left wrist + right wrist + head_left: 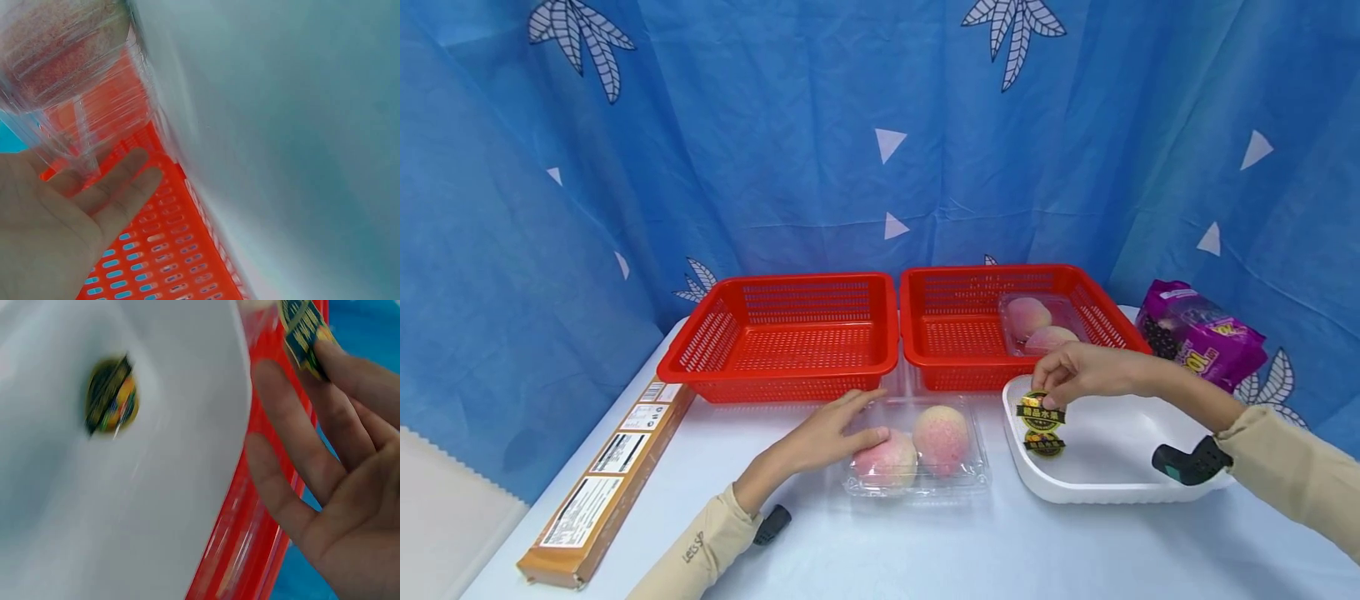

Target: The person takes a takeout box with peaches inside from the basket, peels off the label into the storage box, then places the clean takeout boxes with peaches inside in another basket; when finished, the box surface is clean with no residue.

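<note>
A closed clear plastic box (pixel 966 479) with two pink-and-cream peaches (pixel 942 440) sits on the table, just in front of the red baskets. My left hand (pixel 823 435) rests against the box's left side, its fingers fairly straight; in the left wrist view the fingers (pixel 119 194) reach along the box edge. Over the left end of a white tray (pixel 1120 492), my right hand (pixel 1093 372) pinches a black-and-gold fruit sticker (pixel 1037 412) between thumb and fingers. A second such sticker (pixel 112 397) lies inside the tray.
Two red baskets stand side by side at the back: the left basket (pixel 805 385) and the right basket (pixel 955 375), which holds another box of peaches (pixel 1028 318). A purple bag (pixel 1202 333) is at the right, a long brown carton (pixel 606 483) at the left.
</note>
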{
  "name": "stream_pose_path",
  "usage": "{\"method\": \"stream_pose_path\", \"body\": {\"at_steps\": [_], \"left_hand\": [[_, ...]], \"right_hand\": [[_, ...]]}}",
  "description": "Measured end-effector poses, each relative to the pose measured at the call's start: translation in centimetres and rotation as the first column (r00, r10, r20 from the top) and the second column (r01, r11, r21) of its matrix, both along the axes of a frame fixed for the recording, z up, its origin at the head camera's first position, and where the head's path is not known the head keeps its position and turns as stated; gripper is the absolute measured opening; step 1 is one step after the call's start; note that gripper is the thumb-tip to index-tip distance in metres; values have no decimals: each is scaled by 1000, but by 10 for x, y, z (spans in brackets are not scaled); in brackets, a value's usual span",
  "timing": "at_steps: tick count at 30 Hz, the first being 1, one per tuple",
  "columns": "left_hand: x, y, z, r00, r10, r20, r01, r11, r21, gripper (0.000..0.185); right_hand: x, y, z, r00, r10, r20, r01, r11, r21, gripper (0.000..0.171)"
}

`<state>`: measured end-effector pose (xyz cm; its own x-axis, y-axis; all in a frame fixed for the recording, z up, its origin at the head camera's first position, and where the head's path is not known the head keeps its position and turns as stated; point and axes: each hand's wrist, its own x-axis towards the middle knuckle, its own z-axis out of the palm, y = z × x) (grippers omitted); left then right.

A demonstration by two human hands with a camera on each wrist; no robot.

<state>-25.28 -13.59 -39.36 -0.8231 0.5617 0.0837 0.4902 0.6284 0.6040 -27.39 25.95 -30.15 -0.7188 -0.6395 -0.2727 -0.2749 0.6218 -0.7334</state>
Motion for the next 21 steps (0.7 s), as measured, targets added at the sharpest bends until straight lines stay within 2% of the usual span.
{"method": "stream_pose_path", "body": {"at_steps": [5,10,15,21], "left_hand": [[0,-1,0,1000,7,26,-6,1000,-17,72],[-1,-1,0,999,4,36,-4,1000,5,71],[-1,-1,-2,999,5,48,-6,1000,21,69],[-2,-1,-2,999,1,52,-2,1000,26,68]], "right_hand": [[-7,28,-8,995,-8,102,2,999,51,14],[-12,46,-20,980,-42,197,9,986,167,15],[-14,53,-32,979,-98,179,48,963,265,14],[-16,59,-40,976,-136,168,73,939,335,15]]}}
